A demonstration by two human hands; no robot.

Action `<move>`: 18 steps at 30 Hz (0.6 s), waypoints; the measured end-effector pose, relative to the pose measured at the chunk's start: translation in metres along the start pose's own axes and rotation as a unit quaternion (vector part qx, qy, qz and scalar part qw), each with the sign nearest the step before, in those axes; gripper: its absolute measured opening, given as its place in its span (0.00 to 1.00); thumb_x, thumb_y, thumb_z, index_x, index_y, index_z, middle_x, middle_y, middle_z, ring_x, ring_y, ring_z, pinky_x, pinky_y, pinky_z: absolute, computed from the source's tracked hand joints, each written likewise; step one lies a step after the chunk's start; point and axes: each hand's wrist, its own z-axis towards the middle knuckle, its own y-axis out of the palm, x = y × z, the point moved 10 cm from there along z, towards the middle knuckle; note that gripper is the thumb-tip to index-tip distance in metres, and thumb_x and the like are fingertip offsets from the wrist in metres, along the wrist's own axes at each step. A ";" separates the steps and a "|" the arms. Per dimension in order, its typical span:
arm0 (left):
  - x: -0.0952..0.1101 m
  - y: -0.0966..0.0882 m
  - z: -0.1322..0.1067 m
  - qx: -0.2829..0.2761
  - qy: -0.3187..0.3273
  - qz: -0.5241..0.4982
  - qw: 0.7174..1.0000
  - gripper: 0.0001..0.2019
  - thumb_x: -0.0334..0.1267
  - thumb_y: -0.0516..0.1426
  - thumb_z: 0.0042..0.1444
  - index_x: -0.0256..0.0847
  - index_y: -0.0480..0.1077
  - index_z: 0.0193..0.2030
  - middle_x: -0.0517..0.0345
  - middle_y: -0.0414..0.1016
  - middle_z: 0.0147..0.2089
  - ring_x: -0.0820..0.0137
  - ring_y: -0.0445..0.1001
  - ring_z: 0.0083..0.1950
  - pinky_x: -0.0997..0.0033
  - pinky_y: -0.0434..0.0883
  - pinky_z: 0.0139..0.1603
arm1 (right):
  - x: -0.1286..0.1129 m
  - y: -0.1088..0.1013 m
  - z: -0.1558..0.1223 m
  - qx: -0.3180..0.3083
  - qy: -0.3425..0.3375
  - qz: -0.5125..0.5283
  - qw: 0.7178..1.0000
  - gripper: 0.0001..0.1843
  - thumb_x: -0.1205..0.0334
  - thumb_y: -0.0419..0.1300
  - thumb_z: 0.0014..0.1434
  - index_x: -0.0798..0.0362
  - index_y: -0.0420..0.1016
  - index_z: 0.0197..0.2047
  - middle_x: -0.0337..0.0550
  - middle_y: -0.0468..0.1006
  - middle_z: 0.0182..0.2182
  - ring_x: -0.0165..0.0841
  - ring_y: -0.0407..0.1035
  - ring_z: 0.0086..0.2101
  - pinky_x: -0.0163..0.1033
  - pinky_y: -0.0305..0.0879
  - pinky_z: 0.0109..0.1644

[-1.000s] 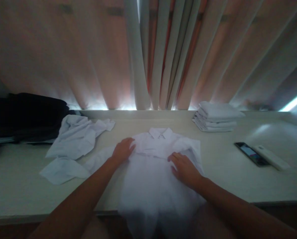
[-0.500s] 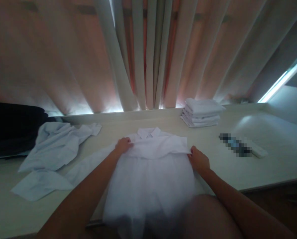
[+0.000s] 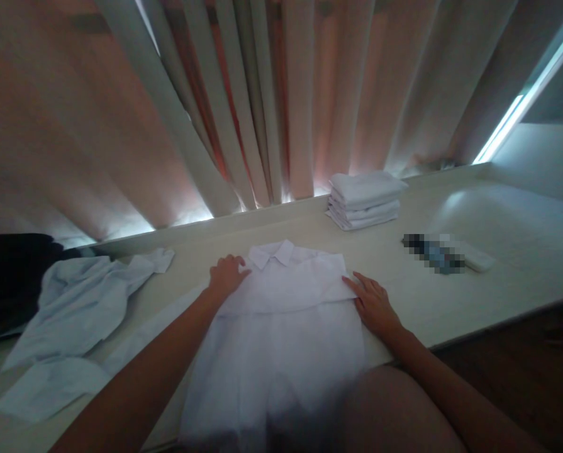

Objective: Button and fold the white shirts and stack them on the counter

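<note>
A white collared shirt (image 3: 285,314) lies flat on the pale table (image 3: 404,296), collar toward the curtain, its lower part hanging over the near edge. One sleeve is folded across the chest. My left hand (image 3: 225,275) rests on the shirt's left shoulder with its fingers curled down on the cloth. My right hand (image 3: 373,303) lies flat and open on the shirt's right edge, fingers stretched toward the folded sleeve.
A crumpled pale shirt (image 3: 68,314) lies at the left, beside a dark pile (image 3: 7,277). A stack of folded white shirts (image 3: 363,200) sits at the back by the curtain (image 3: 262,100). A blurred device and a white remote (image 3: 470,257) lie at the right.
My right hand slid from the middle of the shirt out to its right edge, flattening the folded sleeve. The left hand stayed on the left shoulder. The view swung left.
</note>
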 end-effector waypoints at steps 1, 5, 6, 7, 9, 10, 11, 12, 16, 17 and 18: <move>0.026 0.001 0.009 -0.001 0.016 -0.007 1.000 0.18 0.51 0.51 0.65 0.44 0.73 0.52 0.46 0.73 0.57 0.53 0.67 0.62 0.49 0.63 0.62 | 0.001 0.004 0.000 -0.004 -0.007 0.009 1.000 0.30 0.70 0.47 0.64 0.44 0.62 0.68 0.49 0.61 0.66 0.43 0.56 0.63 0.53 0.52 0.66; 0.149 0.019 0.046 -0.028 0.105 -0.048 0.993 0.17 0.52 0.51 0.65 0.47 0.72 0.53 0.52 0.72 0.59 0.59 0.68 0.61 0.58 0.65 0.60 | 0.004 0.013 0.000 -0.008 -0.014 0.043 0.999 0.27 0.69 0.47 0.64 0.56 0.66 0.65 0.55 0.64 0.64 0.43 0.57 0.62 0.52 0.52 0.68; 0.177 0.026 0.056 -0.037 0.121 -0.058 0.990 0.18 0.52 0.52 0.65 0.48 0.72 0.55 0.52 0.72 0.59 0.60 0.68 0.60 0.59 0.66 0.59 | 0.004 0.011 0.001 0.001 -0.008 0.051 0.999 0.26 0.68 0.48 0.65 0.58 0.67 0.65 0.57 0.65 0.63 0.44 0.57 0.62 0.52 0.53 0.67; 0.201 0.032 0.065 -0.046 0.133 -0.068 0.988 0.19 0.52 0.52 0.65 0.48 0.71 0.56 0.52 0.73 0.59 0.60 0.69 0.60 0.60 0.66 0.58 | 0.005 0.008 0.001 0.011 -0.001 0.057 0.998 0.25 0.66 0.50 0.65 0.59 0.68 0.64 0.59 0.66 0.61 0.45 0.58 0.61 0.52 0.54 0.67; 0.239 0.045 0.084 -0.067 0.148 -0.083 0.983 0.19 0.53 0.54 0.63 0.47 0.71 0.55 0.51 0.74 0.58 0.60 0.70 0.58 0.60 0.67 0.56 | 0.004 0.003 0.002 0.020 0.009 0.067 0.998 0.24 0.65 0.52 0.65 0.59 0.69 0.62 0.58 0.70 0.56 0.45 0.61 0.56 0.52 0.58 0.64; 0.252 0.051 0.092 -0.079 0.152 -0.088 0.981 0.19 0.53 0.56 0.62 0.46 0.73 0.54 0.51 0.75 0.56 0.60 0.71 0.57 0.61 0.68 0.55 | 0.003 0.001 0.002 0.021 0.012 0.069 0.997 0.23 0.65 0.53 0.65 0.58 0.70 0.62 0.57 0.71 0.52 0.44 0.63 0.53 0.51 0.60 0.62; 0.262 0.057 0.101 -0.093 0.156 -0.093 0.979 0.18 0.52 0.57 0.60 0.45 0.74 0.51 0.50 0.76 0.54 0.60 0.72 0.55 0.61 0.68 0.54 | 0.003 -0.001 0.002 0.022 0.016 0.071 0.997 0.23 0.65 0.53 0.64 0.57 0.70 0.62 0.56 0.71 0.50 0.44 0.63 0.51 0.50 0.61 0.60; 0.270 0.062 0.108 -0.106 0.159 -0.097 0.977 0.17 0.52 0.59 0.59 0.43 0.76 0.48 0.50 0.77 0.52 0.60 0.73 0.53 0.62 0.69 0.53 | 0.003 -0.002 0.002 0.021 0.018 0.072 0.997 0.23 0.66 0.53 0.64 0.56 0.70 0.62 0.54 0.71 0.47 0.43 0.63 0.49 0.50 0.62 0.59; 0.284 0.076 0.129 -0.150 0.175 -0.115 0.966 0.14 0.48 0.62 0.56 0.39 0.78 0.39 0.51 0.80 0.41 0.63 0.76 0.45 0.67 0.70 0.48 | 0.004 -0.003 0.002 0.024 0.020 0.089 0.996 0.26 0.71 0.54 0.62 0.54 0.69 0.63 0.52 0.70 0.45 0.42 0.62 0.46 0.50 0.62 0.57; 0.286 0.077 0.132 -0.156 0.181 -0.122 0.963 0.13 0.47 0.61 0.56 0.38 0.78 0.38 0.52 0.80 0.40 0.65 0.75 0.44 0.67 0.70 0.47 | 0.005 -0.003 0.003 0.027 0.022 0.095 0.995 0.27 0.71 0.54 0.61 0.54 0.69 0.63 0.52 0.70 0.44 0.42 0.62 0.46 0.50 0.62 0.57; 0.288 0.078 0.134 -0.160 0.186 -0.130 0.961 0.13 0.46 0.60 0.58 0.37 0.77 0.38 0.52 0.80 0.39 0.66 0.75 0.43 0.68 0.70 0.46 | 0.007 -0.003 0.003 0.032 0.025 0.102 0.994 0.27 0.72 0.54 0.61 0.55 0.69 0.63 0.52 0.69 0.44 0.42 0.61 0.46 0.49 0.63 0.56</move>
